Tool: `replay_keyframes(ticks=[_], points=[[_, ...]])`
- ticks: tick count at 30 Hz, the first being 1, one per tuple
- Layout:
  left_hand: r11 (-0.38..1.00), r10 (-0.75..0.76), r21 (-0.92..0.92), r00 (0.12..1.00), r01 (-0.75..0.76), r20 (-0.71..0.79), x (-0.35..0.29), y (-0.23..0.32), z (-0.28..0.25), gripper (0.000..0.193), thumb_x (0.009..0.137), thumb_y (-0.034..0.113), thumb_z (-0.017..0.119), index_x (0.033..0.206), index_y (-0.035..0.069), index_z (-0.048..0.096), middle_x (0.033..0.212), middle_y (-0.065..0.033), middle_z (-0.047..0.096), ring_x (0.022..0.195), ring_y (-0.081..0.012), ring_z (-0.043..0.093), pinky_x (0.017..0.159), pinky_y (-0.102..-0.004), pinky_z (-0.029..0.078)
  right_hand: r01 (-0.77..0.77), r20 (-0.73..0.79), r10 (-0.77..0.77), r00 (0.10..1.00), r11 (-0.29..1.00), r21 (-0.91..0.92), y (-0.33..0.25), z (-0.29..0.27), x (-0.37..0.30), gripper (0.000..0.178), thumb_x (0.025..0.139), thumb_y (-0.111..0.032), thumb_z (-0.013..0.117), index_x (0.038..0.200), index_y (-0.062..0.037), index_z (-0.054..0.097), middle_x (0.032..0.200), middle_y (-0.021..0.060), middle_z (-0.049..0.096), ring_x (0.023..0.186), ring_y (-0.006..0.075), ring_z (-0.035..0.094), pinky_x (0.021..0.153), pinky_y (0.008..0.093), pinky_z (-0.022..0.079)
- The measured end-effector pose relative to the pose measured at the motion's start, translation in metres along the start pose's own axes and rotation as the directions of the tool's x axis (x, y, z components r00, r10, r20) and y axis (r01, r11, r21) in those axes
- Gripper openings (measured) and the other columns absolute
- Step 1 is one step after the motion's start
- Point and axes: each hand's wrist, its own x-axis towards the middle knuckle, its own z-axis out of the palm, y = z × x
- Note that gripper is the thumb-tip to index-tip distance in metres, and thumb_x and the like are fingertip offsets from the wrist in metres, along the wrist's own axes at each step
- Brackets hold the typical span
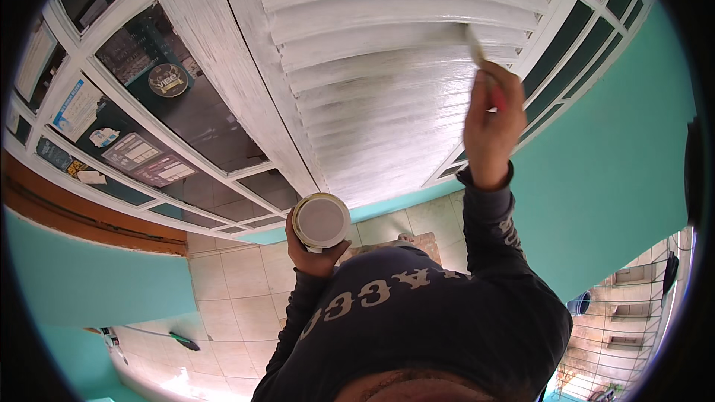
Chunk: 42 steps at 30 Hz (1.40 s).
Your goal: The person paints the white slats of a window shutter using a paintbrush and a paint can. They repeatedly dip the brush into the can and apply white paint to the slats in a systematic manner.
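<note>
My left hand [316, 259] is wrapped round a round paint can [322, 221], held upright in front of my chest with pale paint inside. Raised ahead and to the right, my right hand [494, 123] grips a paintbrush [477, 50] with a red handle. The bristles touch a slat of the white louvred shutter [402, 30]. Wet-looking shine lies on the upper slats, while grey, streaky patches show on the lower ones. Motion blurs the brush tip a little.
White-framed glass panes [201, 97] with stickers flank the shutter on the left, more panes [581, 45] on the right. Turquoise walls [596, 156] stand on both sides. A broom [184, 341] lies on the tiled floor [231, 275]. A wire grille [618, 320] is at the lower right.
</note>
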Motion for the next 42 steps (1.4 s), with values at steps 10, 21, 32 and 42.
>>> replay_keyframes(ticks=[10,21,32,42], points=[[1.000,0.010,-0.007,0.999,-0.010,0.033,0.002,0.002,0.004,0.120,0.051,0.012,0.097,0.150,0.000,0.030,0.134,-0.0185,0.058,0.122,-0.0308,0.060,0.102,-0.0434,0.051,0.305,0.247,-0.447,0.860,0.837,0.454,-0.105,0.061,-0.031,0.030,0.080,0.004,0.067,0.109,-0.0014,0.058,0.087,0.0144,0.059,0.077,0.0335,0.060,0.068,0.0415,0.051],[1.000,-0.009,-0.008,1.000,0.009,0.007,-0.004,0.000,0.000,0.120,0.051,0.011,0.096,0.150,0.000,0.030,0.134,-0.0181,0.059,0.121,-0.0304,0.061,0.101,-0.0431,0.051,-0.081,0.339,-0.200,0.919,0.747,0.660,-0.044,0.050,-0.026,0.022,0.089,0.000,0.068,0.111,-0.0033,0.066,0.083,0.0113,0.064,0.070,0.0203,0.064,0.065,0.0295,0.051],[1.000,0.019,-0.016,1.000,-0.019,0.010,0.002,0.011,0.008,0.113,0.049,0.014,0.095,0.145,0.004,0.036,0.130,-0.0129,0.058,0.119,-0.0274,0.059,0.103,-0.0431,0.049,0.018,0.229,-0.260,0.938,0.697,0.717,-0.034,0.063,-0.032,0.021,0.090,-0.003,0.069,0.110,-0.0028,0.066,0.093,0.0129,0.069,0.078,0.0214,0.067,0.068,0.0294,0.053],[0.999,-0.005,-0.039,0.996,0.008,0.088,0.001,0.001,0.017,0.111,0.048,0.011,0.097,0.143,0.005,0.039,0.128,-0.0117,0.058,0.117,-0.0255,0.059,0.101,-0.0427,0.050,-0.301,0.069,0.312,0.948,0.798,0.522,0.097,0.002,-0.001,0.018,0.098,-0.013,0.066,0.103,0.0029,0.071,0.098,0.0075,0.070,0.080,0.0125,0.066,0.071,0.0253,0.050]])
